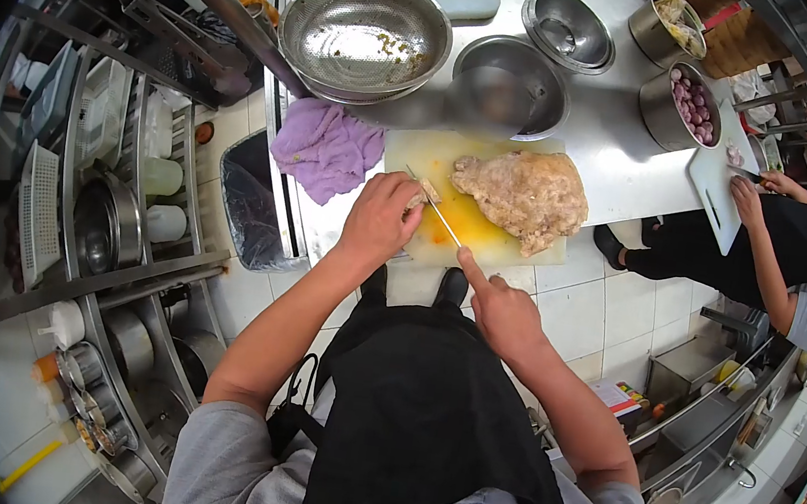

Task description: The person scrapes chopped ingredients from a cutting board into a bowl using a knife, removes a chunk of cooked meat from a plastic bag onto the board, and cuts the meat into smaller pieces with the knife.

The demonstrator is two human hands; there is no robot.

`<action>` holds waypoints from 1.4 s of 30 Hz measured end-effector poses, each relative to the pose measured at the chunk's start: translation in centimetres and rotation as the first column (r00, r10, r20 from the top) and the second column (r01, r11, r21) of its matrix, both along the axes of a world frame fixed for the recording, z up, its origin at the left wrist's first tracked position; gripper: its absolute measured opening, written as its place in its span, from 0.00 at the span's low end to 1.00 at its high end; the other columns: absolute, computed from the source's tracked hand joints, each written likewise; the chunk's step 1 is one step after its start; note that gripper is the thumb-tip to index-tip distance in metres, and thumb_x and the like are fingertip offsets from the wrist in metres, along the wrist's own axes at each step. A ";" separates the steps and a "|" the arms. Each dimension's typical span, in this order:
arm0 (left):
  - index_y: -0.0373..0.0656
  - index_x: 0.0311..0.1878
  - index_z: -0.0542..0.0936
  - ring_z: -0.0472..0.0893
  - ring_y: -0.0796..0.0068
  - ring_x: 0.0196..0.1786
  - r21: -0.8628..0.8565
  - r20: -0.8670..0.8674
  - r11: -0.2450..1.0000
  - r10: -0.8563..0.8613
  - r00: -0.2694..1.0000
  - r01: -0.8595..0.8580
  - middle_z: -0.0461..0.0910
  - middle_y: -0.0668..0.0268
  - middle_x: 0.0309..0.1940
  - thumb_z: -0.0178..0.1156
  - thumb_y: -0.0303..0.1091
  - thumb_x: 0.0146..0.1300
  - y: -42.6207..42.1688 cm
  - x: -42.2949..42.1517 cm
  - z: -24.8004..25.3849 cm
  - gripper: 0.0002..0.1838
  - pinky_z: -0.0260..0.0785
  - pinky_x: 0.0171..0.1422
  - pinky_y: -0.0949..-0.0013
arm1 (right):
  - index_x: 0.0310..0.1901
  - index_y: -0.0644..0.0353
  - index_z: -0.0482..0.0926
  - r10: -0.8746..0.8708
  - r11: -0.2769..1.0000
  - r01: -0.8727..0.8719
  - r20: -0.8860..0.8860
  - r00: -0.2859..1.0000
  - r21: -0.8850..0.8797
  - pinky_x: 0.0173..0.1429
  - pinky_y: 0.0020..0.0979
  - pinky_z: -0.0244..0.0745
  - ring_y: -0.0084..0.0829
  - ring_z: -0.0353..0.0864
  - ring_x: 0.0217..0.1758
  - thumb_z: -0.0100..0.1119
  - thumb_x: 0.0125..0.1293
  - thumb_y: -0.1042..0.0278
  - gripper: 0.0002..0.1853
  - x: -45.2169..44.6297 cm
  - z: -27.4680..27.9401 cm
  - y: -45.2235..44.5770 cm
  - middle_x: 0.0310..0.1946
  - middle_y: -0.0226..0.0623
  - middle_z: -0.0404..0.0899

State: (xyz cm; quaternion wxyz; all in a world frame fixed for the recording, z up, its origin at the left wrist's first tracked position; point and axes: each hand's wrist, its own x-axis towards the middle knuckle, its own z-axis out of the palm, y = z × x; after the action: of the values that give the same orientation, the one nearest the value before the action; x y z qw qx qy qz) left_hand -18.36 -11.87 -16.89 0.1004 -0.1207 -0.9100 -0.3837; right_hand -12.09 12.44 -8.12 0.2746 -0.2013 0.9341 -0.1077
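Small meat piece (428, 194), as it looks in the head view: on the near-left part of the cutting board (424, 144), left of a large pale slab (526, 197). Probably light, soft and slick, given the wet yellow juices; likely to slide or tear if pinched, so best pinned from above at the end away from the edge. Slab looks heavier, floppy; would want support underneath. Left hand (383, 214): fingers curled nearly closed, tips pressing the small piece beside the blade. Right hand (505, 310): closed round the knife (444, 224), index finger stretched forward along it; handle hidden in the grip.
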 end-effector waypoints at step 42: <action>0.44 0.37 0.83 0.78 0.60 0.53 -0.259 -0.120 0.959 -0.149 0.982 0.114 0.83 0.66 0.37 0.73 0.33 0.52 3.6 1.0 2.2 0.10 0.62 0.68 0.48 | 0.82 0.47 0.60 -0.105 0.993 0.109 0.078 0.991 -0.047 0.36 0.49 0.82 0.49 0.83 0.28 0.59 0.68 0.72 0.40 3.5 6.2 4.0 0.31 0.45 0.81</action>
State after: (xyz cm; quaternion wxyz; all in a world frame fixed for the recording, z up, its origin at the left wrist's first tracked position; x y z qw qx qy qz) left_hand -17.34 -8.28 -14.66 0.1213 -0.2191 -0.9319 -0.2623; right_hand -8.55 16.46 -1.96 0.2983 -0.1536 0.9294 -0.1536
